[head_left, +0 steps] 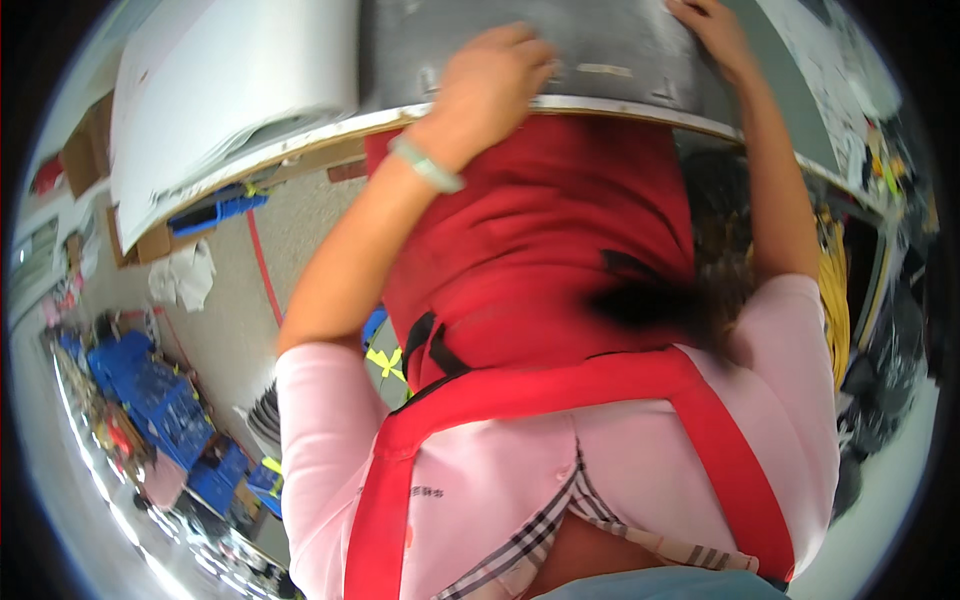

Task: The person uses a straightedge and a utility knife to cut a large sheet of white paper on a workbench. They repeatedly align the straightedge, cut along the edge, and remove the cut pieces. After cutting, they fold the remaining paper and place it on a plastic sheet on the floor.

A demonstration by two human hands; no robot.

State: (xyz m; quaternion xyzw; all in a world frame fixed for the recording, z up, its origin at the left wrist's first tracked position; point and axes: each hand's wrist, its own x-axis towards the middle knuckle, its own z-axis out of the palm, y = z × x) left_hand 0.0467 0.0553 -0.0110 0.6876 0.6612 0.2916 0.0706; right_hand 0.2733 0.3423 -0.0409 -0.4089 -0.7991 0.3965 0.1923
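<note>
A dark grey sheet (420,45) with pale smudges and small light marks lies on the table, close to its front edge. My left hand (495,80) rests over the sheet with its fingers curled in, blurred a little. Whatever its fingertips hold, if anything, is hidden. My right hand (715,35) is at the sheet's right side, near the top of the view. Its fingers are bent together, with the tips at the sheet's edge; the picture's rim cuts off part of them.
A thick stack of large white sheets (235,80) lies on the table's left. A grey-green surface (785,95) is on the right. Below stand a cardboard box (155,245), blue crates (150,385) and a crumpled white piece (183,275). A yellow bundle (835,300) hangs at right.
</note>
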